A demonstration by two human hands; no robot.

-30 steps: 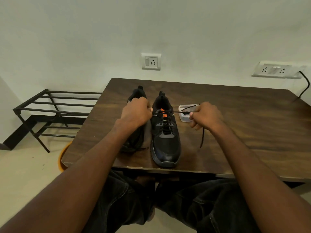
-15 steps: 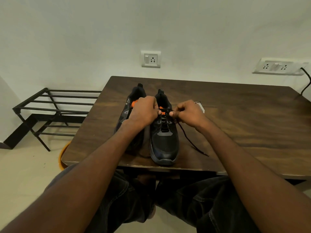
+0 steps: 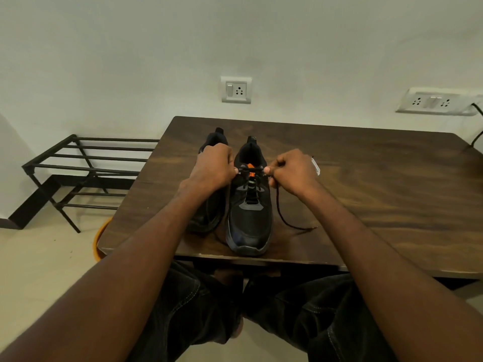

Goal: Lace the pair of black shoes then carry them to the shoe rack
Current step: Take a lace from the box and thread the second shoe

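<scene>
Head view — dark wooden table (image 3: 366, 184), pale wall (image 3: 235, 35), shoe rack (image 3: 86, 168) beside.

The left hand (image 3: 214, 167) covers most of the left shoe (image 3: 209, 212), so its lacing cannot be made out, while a small white object (image 3: 316, 167) just right of the right shoe (image 3: 249, 205) shows only an edge behind the right hand (image 3: 292, 171). An orange tub (image 3: 100, 237) is largely hidden under the table (image 3: 366, 192), whose right end the frame cuts off.

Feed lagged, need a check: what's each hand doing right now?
Left hand: closed, pinching the lace at the right shoe's top eyelets.
Right hand: closed, pinching the same lace's other side.
</scene>
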